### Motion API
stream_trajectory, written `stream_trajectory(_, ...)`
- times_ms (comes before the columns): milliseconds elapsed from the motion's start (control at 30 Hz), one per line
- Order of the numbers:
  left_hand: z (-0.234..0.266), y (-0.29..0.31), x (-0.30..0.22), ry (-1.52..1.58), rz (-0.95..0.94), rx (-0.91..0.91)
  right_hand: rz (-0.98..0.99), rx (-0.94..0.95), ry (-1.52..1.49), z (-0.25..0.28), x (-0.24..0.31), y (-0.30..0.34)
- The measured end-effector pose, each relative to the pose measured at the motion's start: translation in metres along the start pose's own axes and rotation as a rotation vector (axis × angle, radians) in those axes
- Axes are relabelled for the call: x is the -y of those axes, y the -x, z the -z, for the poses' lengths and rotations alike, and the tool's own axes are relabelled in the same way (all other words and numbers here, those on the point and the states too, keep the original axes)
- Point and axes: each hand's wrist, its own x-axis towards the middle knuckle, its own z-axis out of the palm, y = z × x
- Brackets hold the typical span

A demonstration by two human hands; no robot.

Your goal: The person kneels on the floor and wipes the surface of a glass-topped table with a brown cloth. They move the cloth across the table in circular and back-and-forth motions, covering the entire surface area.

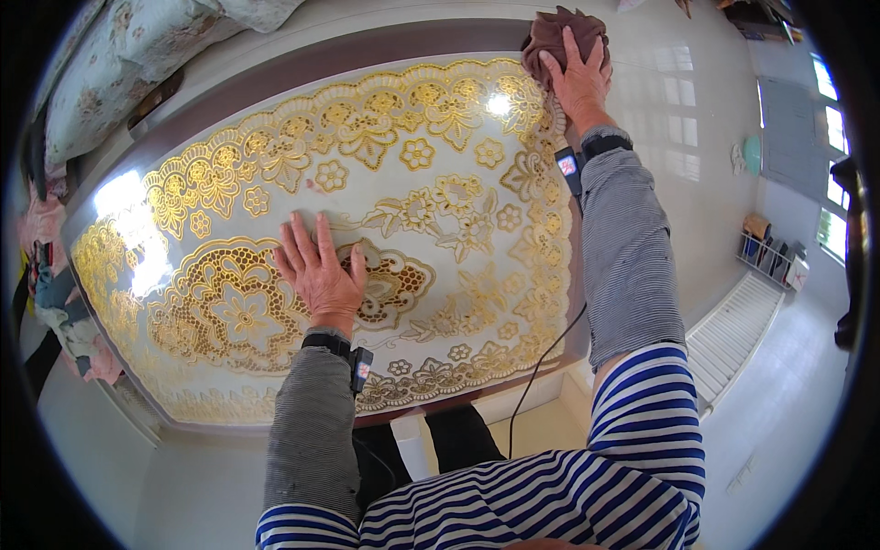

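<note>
A crumpled brown cloth [555,44] lies at the far right corner of the table [385,41]. My right hand [581,82] presses down on it from above, fingers bent over the fabric. My left hand [323,277] rests on the gold-and-white lace-patterned tablecloth [385,197], fingers outstretched and nothing in it. Beneath and beside that hand is the pattern's large oval motif. The tablecloth looks glossy, with bright reflections at its left end and near the brown cloth. Both my wrists carry black straps with small devices.
A floral-covered sofa [137,78] stands beyond the far left edge. Clothes and fabrics [69,307] are heaped at the left. A black cable [541,367] hangs by the near right table edge. To the right are a white radiator [733,335] and a small rack [768,258].
</note>
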Motion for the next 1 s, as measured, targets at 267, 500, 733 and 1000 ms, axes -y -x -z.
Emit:
stream_trajectory(267, -0.001, 0.001, 0.000, 0.007, 0.031, 0.009, 0.185, -0.011, -0.085, 0.005, -0.042, 0.014)
stream_trajectory(500, -0.005, 0.002, 0.000, -0.024, 0.016, -0.030, 0.108, -0.111, -0.125, 0.021, -0.066, 0.153)
stream_trajectory(733, -0.008, 0.002, 0.002, -0.054, -0.013, -0.057, -0.001, -0.028, -0.164, 0.055, -0.091, 0.313)
stream_trajectory(1000, -0.017, 0.003, 0.008, -0.105, -0.058, -0.107, -0.350, 0.062, -0.098, 0.072, -0.121, 0.534)
